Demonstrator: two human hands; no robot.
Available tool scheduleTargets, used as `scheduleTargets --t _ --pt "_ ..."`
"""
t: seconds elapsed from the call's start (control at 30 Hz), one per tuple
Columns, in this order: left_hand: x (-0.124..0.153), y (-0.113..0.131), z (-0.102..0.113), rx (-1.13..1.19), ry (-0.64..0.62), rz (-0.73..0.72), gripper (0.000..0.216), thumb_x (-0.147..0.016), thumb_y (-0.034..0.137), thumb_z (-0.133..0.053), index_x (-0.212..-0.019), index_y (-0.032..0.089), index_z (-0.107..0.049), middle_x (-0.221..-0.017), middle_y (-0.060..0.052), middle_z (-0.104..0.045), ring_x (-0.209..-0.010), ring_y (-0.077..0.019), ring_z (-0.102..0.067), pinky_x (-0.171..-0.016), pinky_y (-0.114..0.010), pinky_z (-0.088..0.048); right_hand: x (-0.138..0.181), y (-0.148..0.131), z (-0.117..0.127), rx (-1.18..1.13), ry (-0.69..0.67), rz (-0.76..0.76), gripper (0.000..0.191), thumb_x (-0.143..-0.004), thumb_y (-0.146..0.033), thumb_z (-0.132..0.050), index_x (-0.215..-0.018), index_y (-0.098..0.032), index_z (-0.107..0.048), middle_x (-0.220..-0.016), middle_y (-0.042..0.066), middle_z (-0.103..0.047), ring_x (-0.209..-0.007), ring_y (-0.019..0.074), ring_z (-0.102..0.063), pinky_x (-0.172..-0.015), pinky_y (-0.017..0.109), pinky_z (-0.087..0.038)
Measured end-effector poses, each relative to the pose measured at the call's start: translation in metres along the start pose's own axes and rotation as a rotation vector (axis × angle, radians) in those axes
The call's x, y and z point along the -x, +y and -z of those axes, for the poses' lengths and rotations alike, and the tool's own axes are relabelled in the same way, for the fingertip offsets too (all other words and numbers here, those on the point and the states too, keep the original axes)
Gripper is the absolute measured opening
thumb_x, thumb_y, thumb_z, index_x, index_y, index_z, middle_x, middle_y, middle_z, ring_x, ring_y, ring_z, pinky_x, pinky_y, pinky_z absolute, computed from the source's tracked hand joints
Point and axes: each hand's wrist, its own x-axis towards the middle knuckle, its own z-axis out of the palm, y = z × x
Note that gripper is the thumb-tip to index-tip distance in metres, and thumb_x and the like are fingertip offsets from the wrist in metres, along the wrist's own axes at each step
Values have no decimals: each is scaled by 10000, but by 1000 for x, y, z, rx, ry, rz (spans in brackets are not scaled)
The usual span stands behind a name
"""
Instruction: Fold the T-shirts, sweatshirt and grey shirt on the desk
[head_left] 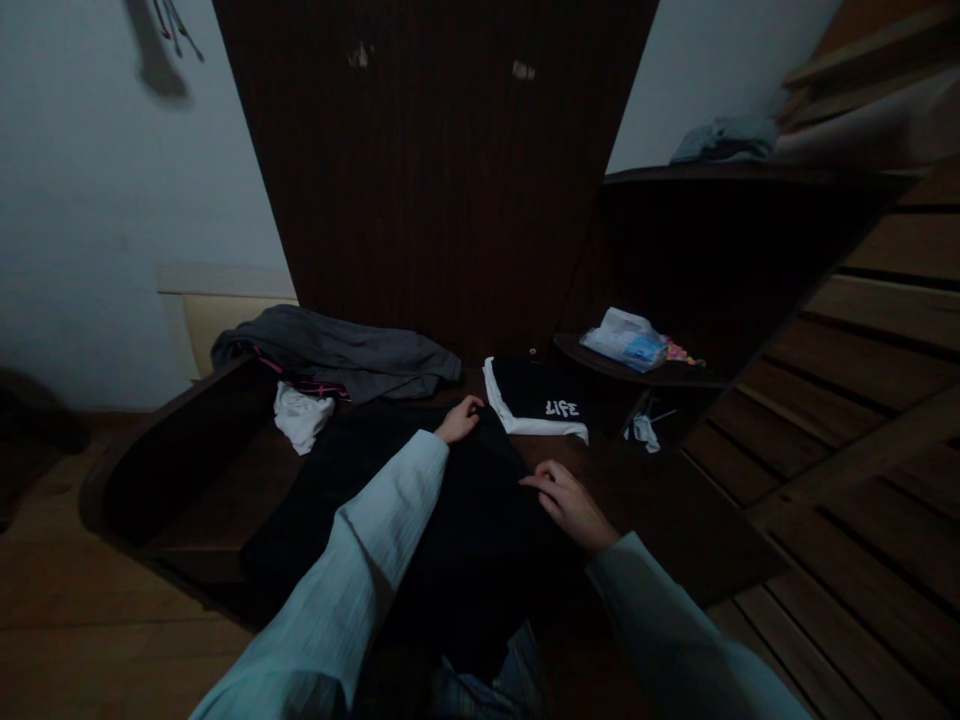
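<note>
A black garment lies spread over the dark wooden surface and hangs toward my lap; its exact kind is lost in the dim light. At its far edge, my left hand has its fingers bent together on the cloth. My right hand is lower, at the garment's right edge, its fingertips pinched at the cloth. Just beyond my hands rests a folded black-and-white garment with white "Life" lettering.
A grey garment lies heaped at the back left, with a white cloth before it. On the right, a corner shelf bears a plastic-wrapped pack. The curved wooden side rises at left. A slatted wooden frame stands far right.
</note>
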Motion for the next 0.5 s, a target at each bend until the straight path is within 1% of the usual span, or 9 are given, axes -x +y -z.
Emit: scheduleTargets --t 0.13,0.23,0.37,0.43,0.5 --pt "-10 -5 3 101 -40 53 326 -721 95 -474 -1039 162 -500 -619 56 -482 -508 -68 -432 -532 -185 -383 -1 -2 0 -2 0 -8 324 -766 -95 -408 -980 -235 -607 -916 58 -531 -886 182 -521 -806 334 -454" --pt "-16 -7 4 167 -51 92 292 -736 96 -471 -1022 151 -494 -573 74 -464 -445 -52 -387 -480 -172 -349 -1 -5 2 11 -7 -4 299 -776 -117 -422 -993 -225 -598 -924 64 -540 -890 186 -520 -814 345 -453" --pt "-19 -8 7 220 -85 126 190 -716 71 -496 -883 133 -564 -532 72 -478 -443 -48 -407 -508 -176 -372 0 -5 4 20 8 7 306 -768 -110 -424 -992 -239 -587 -959 60 -547 -918 190 -522 -830 353 -450" --pt "-18 -6 10 236 -130 140 169 -710 62 -496 -825 123 -604 -547 46 -529 -476 -59 -458 -551 -195 -405 0 -4 4 16 21 20 313 -775 -97 -400 -984 -240 -584 -974 59 -548 -930 188 -525 -831 352 -451" --pt "-16 -5 12 249 -188 152 209 -714 60 -478 -835 119 -638 -602 9 -597 -526 -81 -518 -600 -225 -436 1 -3 3 17 49 27 311 -786 -93 -380 -970 -240 -583 -986 62 -550 -939 188 -526 -830 354 -450"
